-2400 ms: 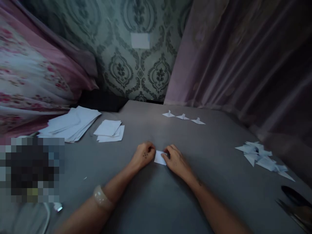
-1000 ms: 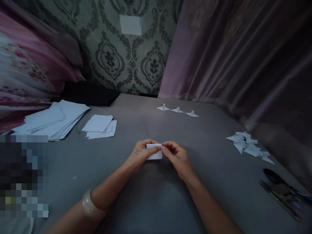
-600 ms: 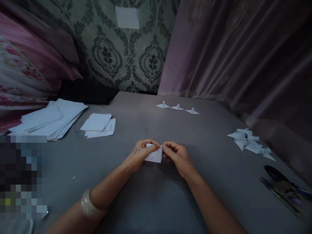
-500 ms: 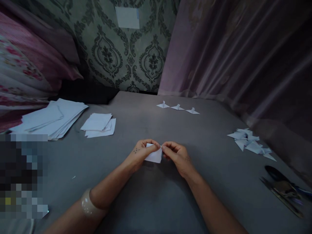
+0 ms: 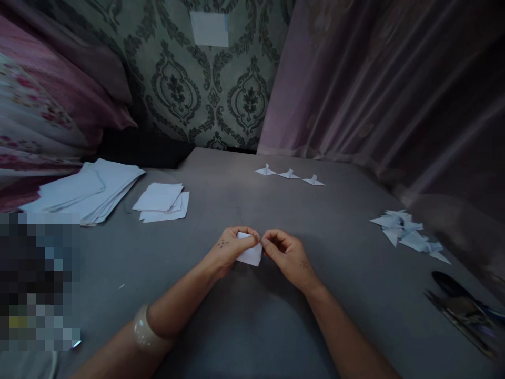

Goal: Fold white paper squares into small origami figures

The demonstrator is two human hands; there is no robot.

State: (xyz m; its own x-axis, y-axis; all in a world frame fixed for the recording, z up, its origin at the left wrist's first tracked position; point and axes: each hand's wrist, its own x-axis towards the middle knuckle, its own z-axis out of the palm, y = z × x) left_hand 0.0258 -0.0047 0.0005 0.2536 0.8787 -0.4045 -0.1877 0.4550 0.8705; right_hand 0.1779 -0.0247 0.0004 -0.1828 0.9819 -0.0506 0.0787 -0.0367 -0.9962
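A small folded piece of white paper [image 5: 249,256] is held above the grey surface, in front of me. My left hand [image 5: 231,250] grips it from the left, thumb on top and fingers behind. At the paper's upper right corner, my right hand [image 5: 287,258] has its thumb and index finger pinched together on the edge. The fingertips hide that corner, so the fold there cannot be made out. Farther back stand three folded paper figures [image 5: 290,174] in a row, each with wide points and a small upright part.
Left lie a stack of square papers [image 5: 160,198] and larger white sheets [image 5: 114,181]. A pile of folded paper figures [image 5: 413,239] lies right, with dark, blurred tools [image 5: 460,302] nearer me. A paper scrap [image 5: 121,286] lies left of my forearm. Curtains [image 5: 335,95] border the right side.
The view has shifted slightly. Both hands stay at the paper with almost the same hold; my right hand has turned a little, showing more of its back.
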